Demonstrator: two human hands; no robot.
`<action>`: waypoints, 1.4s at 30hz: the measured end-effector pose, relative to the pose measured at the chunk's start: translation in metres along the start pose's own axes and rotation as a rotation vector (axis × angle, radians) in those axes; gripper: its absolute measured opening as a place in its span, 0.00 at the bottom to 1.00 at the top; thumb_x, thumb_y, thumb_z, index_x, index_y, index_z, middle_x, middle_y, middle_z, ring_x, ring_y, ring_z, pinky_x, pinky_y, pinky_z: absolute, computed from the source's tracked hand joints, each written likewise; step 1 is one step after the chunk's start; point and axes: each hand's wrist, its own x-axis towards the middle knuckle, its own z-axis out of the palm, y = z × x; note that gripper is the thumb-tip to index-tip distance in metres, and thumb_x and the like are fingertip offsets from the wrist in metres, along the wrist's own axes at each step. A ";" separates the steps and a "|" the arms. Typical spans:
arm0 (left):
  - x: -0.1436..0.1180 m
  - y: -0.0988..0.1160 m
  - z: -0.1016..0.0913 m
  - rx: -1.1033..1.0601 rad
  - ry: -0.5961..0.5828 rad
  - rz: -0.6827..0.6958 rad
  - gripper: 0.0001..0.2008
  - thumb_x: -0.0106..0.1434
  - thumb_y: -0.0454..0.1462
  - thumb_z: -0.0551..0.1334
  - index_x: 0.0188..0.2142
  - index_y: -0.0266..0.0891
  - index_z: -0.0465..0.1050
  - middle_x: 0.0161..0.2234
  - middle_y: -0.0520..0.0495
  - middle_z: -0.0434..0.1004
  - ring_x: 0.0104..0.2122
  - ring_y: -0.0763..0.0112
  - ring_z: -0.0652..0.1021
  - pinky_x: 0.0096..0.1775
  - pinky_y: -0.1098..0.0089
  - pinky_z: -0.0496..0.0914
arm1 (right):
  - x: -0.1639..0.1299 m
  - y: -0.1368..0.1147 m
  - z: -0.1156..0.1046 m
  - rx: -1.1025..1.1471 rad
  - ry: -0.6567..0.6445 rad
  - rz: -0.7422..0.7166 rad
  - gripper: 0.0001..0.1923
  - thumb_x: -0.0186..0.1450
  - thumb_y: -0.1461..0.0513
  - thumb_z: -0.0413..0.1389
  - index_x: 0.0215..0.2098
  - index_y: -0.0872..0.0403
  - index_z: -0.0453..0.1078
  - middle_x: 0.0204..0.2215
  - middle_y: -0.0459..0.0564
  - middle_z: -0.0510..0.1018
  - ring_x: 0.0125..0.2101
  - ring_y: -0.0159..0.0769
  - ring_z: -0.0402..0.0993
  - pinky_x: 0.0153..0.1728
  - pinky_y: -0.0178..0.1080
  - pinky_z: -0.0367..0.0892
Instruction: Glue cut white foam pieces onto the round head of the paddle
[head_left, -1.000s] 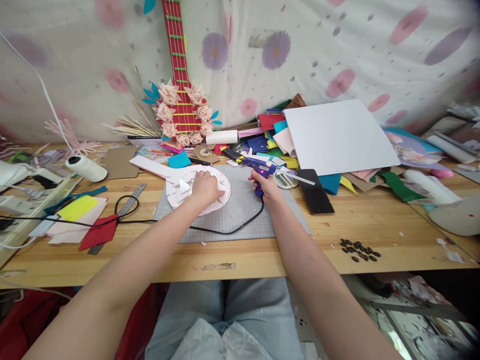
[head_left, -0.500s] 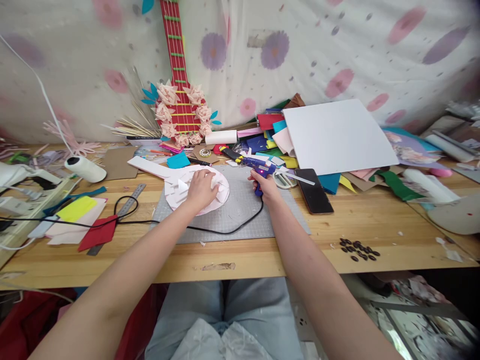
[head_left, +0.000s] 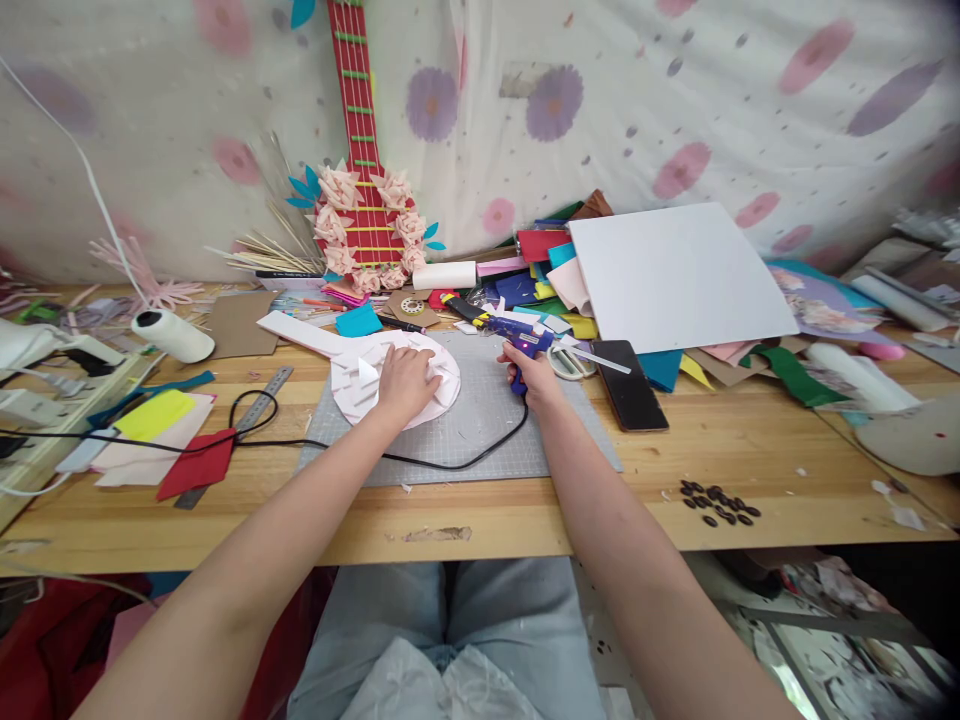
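Fingers of the left hand (head_left: 405, 381) lie flat and spread on the white foam guitar cutout (head_left: 390, 378), pinning its round body to the grey cutting mat (head_left: 480, 430) near the middle of the desk (head_left: 750, 440). Its long axis runs from that body up-left, the neck pointing toward the far left corner. Just beside it on the right, well clear of the foam, the right hand (head_left: 529, 372) is clenched around the blue glue gun (head_left: 523, 340), nozzle aimed left at the cutout's near rim, black cord (head_left: 450, 462) trailing toward the front edge.

L hand (head_left: 406, 382) on white cutout (head_left: 358, 371), R hand (head_left: 533, 374) w/ glue gun (head_left: 519, 336)
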 end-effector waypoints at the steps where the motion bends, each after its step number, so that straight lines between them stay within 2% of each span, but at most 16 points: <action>1: 0.000 0.000 0.000 0.004 -0.005 -0.004 0.19 0.59 0.41 0.59 0.49 0.40 0.70 0.44 0.44 0.76 0.50 0.59 0.69 0.60 0.58 0.50 | 0.000 0.000 0.000 -0.001 -0.001 -0.002 0.20 0.44 0.52 0.66 0.28 0.53 0.66 0.21 0.43 0.74 0.16 0.22 0.58 0.15 0.28 0.57; 13: -0.002 -0.002 0.003 -0.032 -0.017 -0.003 0.20 0.59 0.40 0.58 0.50 0.39 0.69 0.46 0.43 0.75 0.51 0.59 0.68 0.60 0.58 0.51 | 0.000 0.000 0.000 0.007 0.005 -0.001 0.19 0.45 0.53 0.65 0.28 0.54 0.66 0.21 0.43 0.75 0.16 0.22 0.57 0.14 0.27 0.57; 18: 0.000 0.001 -0.009 -0.126 0.063 -0.042 0.18 0.57 0.41 0.59 0.47 0.40 0.71 0.45 0.46 0.75 0.49 0.61 0.69 0.57 0.61 0.56 | 0.003 0.000 -0.002 0.075 0.040 0.015 0.18 0.45 0.54 0.66 0.29 0.54 0.67 0.21 0.43 0.74 0.15 0.21 0.57 0.14 0.27 0.57; 23: 0.022 0.006 -0.022 -0.186 0.118 -0.097 0.17 0.58 0.38 0.57 0.48 0.39 0.70 0.46 0.47 0.75 0.47 0.62 0.71 0.52 0.64 0.62 | 0.006 -0.001 -0.003 0.165 0.133 0.034 0.17 0.46 0.57 0.65 0.29 0.53 0.66 0.21 0.42 0.74 0.14 0.21 0.57 0.14 0.27 0.57; 27: 0.049 0.015 -0.017 -0.163 0.040 -0.119 0.19 0.58 0.38 0.57 0.49 0.38 0.70 0.48 0.45 0.74 0.49 0.62 0.72 0.51 0.65 0.63 | 0.008 -0.002 -0.003 0.197 0.203 0.050 0.14 0.47 0.59 0.64 0.28 0.53 0.65 0.20 0.42 0.74 0.14 0.21 0.57 0.13 0.27 0.57; 33: 0.085 0.032 0.012 -0.062 -0.194 -0.056 0.20 0.60 0.39 0.56 0.51 0.39 0.68 0.53 0.41 0.70 0.53 0.60 0.70 0.52 0.65 0.62 | 0.014 -0.004 -0.009 0.203 0.293 0.042 0.13 0.46 0.61 0.62 0.28 0.52 0.63 0.21 0.41 0.74 0.14 0.21 0.57 0.14 0.28 0.57; 36: 0.098 0.039 0.024 0.016 -0.302 0.050 0.22 0.62 0.41 0.54 0.54 0.35 0.66 0.58 0.37 0.64 0.57 0.55 0.65 0.56 0.59 0.58 | 0.016 -0.005 -0.010 0.230 0.313 0.063 0.13 0.46 0.62 0.61 0.28 0.53 0.63 0.21 0.42 0.74 0.14 0.21 0.57 0.13 0.28 0.56; 39: 0.108 0.043 0.032 0.042 -0.381 0.095 0.25 0.65 0.43 0.51 0.58 0.34 0.60 0.63 0.35 0.55 0.61 0.53 0.58 0.59 0.52 0.50 | 0.016 -0.006 -0.008 0.223 0.293 0.075 0.13 0.45 0.62 0.61 0.28 0.53 0.64 0.21 0.43 0.75 0.14 0.21 0.57 0.13 0.28 0.56; 42: 0.111 0.046 0.035 0.036 -0.428 0.109 0.25 0.66 0.44 0.49 0.60 0.35 0.58 0.64 0.36 0.53 0.63 0.53 0.55 0.60 0.53 0.48 | 0.016 -0.006 -0.007 0.216 0.299 0.082 0.12 0.46 0.62 0.61 0.27 0.53 0.64 0.21 0.43 0.75 0.14 0.21 0.57 0.13 0.28 0.56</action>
